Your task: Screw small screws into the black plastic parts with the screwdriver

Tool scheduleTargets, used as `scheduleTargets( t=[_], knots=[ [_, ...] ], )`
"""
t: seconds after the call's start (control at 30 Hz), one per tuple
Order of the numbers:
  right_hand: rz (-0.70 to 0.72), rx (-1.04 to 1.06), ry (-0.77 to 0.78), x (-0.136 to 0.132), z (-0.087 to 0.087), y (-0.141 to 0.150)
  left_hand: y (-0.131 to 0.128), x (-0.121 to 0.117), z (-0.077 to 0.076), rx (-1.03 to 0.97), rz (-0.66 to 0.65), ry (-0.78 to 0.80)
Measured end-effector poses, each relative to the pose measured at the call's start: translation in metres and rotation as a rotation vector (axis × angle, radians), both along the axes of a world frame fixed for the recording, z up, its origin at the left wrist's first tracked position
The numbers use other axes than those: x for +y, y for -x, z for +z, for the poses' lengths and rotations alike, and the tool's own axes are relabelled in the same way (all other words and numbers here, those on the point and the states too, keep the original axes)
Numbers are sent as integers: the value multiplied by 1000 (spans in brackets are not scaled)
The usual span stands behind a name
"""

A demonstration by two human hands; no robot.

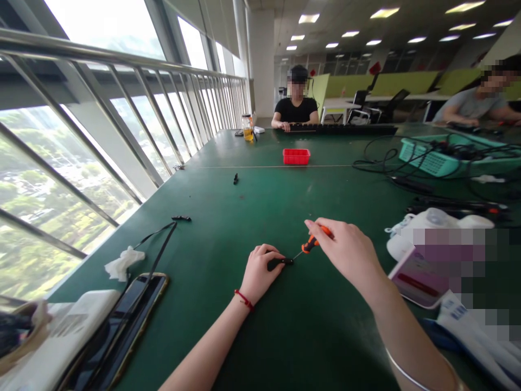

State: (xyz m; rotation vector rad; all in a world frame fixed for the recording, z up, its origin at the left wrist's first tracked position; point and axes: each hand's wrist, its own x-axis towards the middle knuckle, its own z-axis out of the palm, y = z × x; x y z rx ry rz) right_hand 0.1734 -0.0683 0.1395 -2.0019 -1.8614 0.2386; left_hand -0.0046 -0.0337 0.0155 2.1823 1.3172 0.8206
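Observation:
My left hand is closed on a small black part lying low over the green table, its right end sticking out past my fingers. What kind of part it is, I cannot make out. In my right hand is a screwdriver with an orange and black handle, held at a slant. Its thin shaft points down and left, and the tip is at or very near the right end of the black part. My fingers and palm hide much of the handle.
The green table carries a red tray, a small black piece, a phone at left and a teal basket of cables at right. A pink box stands beside my right forearm. Two people sit beyond; railings line the left.

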Motion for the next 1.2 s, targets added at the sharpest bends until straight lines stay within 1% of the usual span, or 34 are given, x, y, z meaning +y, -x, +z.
scheduleTargets(
  t=[0.2,0.37,0.53,0.67,0.77,0.87,1.03,1.2],
  knots=[
    [-5,-16,-48,-1,0,3,0,-1,-1,-9,6,-3],
    [14,-51,-2,-2,0,-1,0,-1,-1,-7,3,-6],
    [9,-34,-77,-2,0,2,0,-1,1,-1,8,2],
    [2,-67,-26,0,-2,4,0,-1,0,-4,5,5],
    [-8,-100,-49,0,-1,4,0,-1,-1,-1,5,11],
    [0,-66,-83,0,0,3,-1,-1,0,2,2,9],
    [2,-93,-48,0,-2,1,-1,-1,-1,3,7,9],
    [23,-71,-125,-1,-3,4,-1,0,-2,1,9,-5]
  ],
)
